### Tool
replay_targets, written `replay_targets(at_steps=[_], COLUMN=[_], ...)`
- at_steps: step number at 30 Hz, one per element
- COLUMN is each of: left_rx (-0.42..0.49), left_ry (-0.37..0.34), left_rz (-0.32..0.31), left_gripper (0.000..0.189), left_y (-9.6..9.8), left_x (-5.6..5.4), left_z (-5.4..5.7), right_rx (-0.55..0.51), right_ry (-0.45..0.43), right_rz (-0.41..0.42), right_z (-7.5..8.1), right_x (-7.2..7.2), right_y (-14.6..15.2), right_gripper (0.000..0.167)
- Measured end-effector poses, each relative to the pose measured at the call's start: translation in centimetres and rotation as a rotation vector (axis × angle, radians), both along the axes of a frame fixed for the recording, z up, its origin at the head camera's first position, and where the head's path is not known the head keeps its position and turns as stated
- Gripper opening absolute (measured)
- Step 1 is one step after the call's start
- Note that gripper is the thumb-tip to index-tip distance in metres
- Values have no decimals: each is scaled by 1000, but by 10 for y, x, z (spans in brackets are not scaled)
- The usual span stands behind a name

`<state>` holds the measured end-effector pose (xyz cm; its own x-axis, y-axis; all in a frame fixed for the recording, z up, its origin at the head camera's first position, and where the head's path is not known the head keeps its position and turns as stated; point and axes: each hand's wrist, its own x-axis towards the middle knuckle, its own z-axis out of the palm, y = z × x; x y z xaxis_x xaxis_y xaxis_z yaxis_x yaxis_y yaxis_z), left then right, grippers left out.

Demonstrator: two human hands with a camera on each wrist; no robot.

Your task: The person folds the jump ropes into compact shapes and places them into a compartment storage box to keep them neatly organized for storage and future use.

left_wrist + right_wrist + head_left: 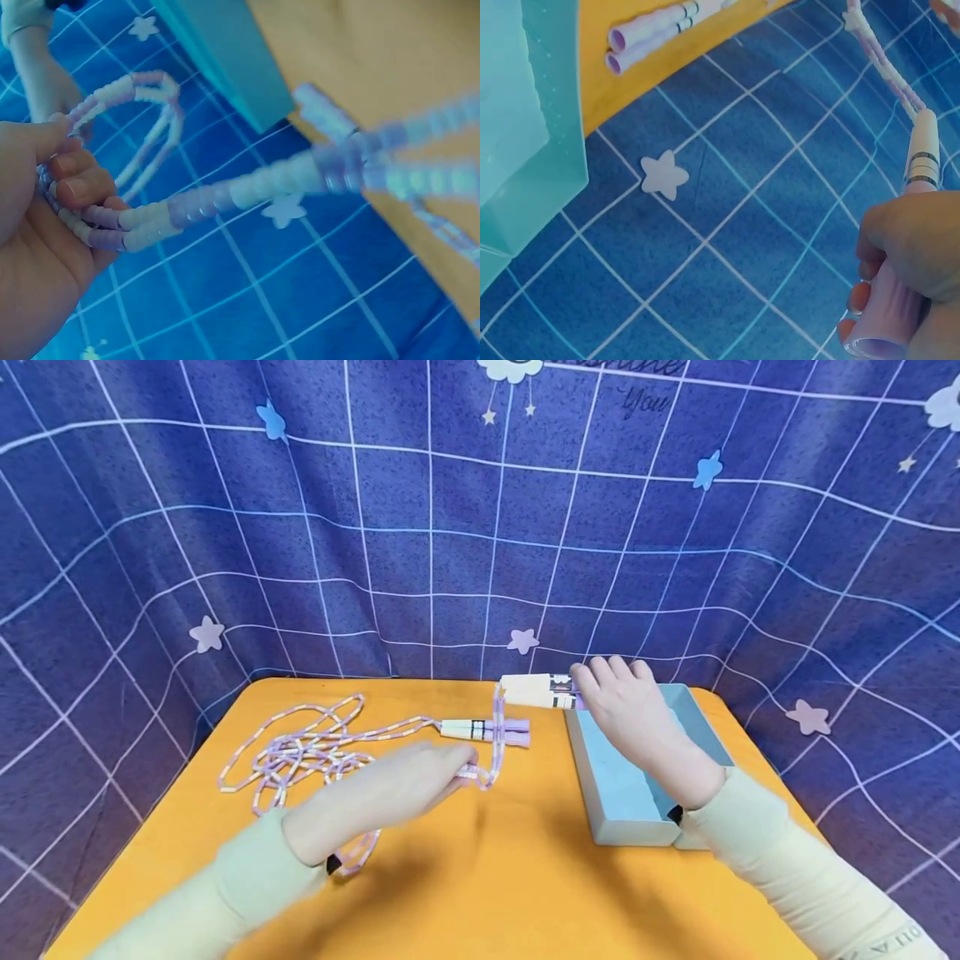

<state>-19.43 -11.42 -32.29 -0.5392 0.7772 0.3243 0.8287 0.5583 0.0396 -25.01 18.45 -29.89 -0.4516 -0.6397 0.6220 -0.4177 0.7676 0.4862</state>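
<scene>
My right hand grips a pair of white-and-lilac jump rope handles over the box's far left edge. From their white ends a doubled beaded rope hangs down and bends toward my left hand. In the left wrist view, that hand curls its fingers round the doubled lilac-and-white beads, leaving a loop above it. Behind it on the table lies another pair of handles, joined to beaded rope heaped at the left. My left forearm hides part of the heap.
A light blue open box with a divider stands at the right under my right forearm. The orange tabletop meets a blue gridded curtain at the back and sides.
</scene>
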Motion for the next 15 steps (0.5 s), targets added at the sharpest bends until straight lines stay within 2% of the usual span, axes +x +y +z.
replay_targets(at_steps=[3, 6, 9, 15], left_rx=[-7, -18, -21, -9], left_ry=[64, 106, 95, 70], left_rz=[-24, -7, 15, 35], left_gripper=[13, 18, 18, 16], left_y=[7, 14, 20, 28], left_x=[-2, -4, -8, -22], left_z=[14, 28, 42, 62], right_rx=[44, 78, 97, 103], right_ry=[-40, -80, -99, -76], right_rz=[9, 26, 48, 117], right_z=[-1, -1, 0, -1], right_x=[4, 8, 11, 15], right_y=[-4, -9, -14, -20], right_gripper=[20, 26, 27, 27])
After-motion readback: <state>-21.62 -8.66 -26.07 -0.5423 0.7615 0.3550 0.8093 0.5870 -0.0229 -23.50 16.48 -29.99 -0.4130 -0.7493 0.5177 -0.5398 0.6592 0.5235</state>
